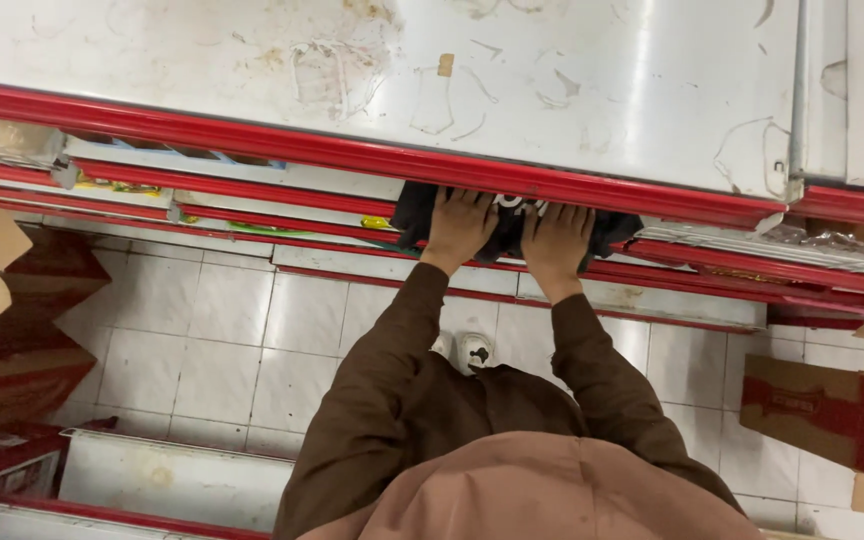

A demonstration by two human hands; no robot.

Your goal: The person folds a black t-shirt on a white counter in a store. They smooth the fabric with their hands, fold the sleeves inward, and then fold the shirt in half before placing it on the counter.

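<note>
White square floor tiles [212, 340] with grey grout run below a tiered metal shelving unit with red front edges. Top shelf, a scuffed white metal panel [372, 60], fills the far part of the view; its red lip [352, 155] crosses from left to right, dropping slightly rightward. Lower shelves step out beneath it toward the near side, each with a red rail.

Left hand [459, 228]: palm down, fingers spread flat, pressed on a black soft package with white markings [508, 225]. Not closed around it. Right hand [556, 238]: same posture, flat on the package just right of the left hand, fingertips hidden under the red lip. Package sits on the second shelf down, tucked partly under the top shelf, centre of view; its far edge is hidden.

Both arms in brown sleeves [392, 370], extended away from the body. One light-coloured shoe [472, 350] shows on the tiles between the forearms.

Surroundings: brown and red cardboard box [822, 410] on the floor at right; opened cardboard cartons [12, 330] at left; low white shelf with red edge [172, 480] at near left. Yellow packets [377, 222] lie on a lower shelf, left of the hands.
</note>
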